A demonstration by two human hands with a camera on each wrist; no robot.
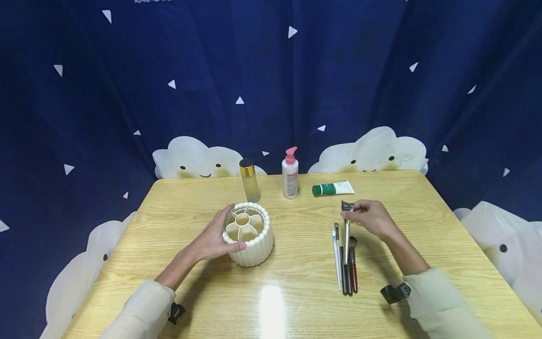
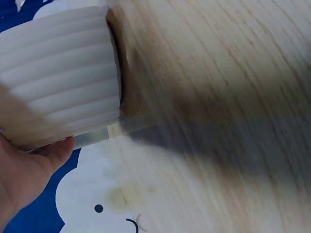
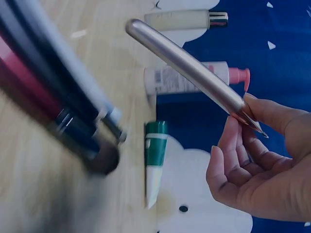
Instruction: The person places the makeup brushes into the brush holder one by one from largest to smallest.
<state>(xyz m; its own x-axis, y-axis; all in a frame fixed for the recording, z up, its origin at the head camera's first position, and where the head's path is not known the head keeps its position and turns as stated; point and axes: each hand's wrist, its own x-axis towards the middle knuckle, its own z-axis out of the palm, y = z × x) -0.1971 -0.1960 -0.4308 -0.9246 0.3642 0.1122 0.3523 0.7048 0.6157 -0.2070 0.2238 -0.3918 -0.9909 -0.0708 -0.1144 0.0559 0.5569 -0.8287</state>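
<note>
A cream, ribbed round brush holder with petal-shaped compartments stands on the table. My left hand grips it from the left, thumb along the near rim and fingers around the far side. In the left wrist view the holder's ribbed wall fills the upper left corner. On the right, my right hand pinches a makeup brush near its bristle end, its thick champagne-coloured handle hanging down. Beneath it lie several makeup brushes, among them a white one and a red-handled one.
Behind the holder stands a gold-collared bottle. A pink-topped pump bottle is at the back middle, and a green and white tube lies to its right. A blue curtain hangs behind the table.
</note>
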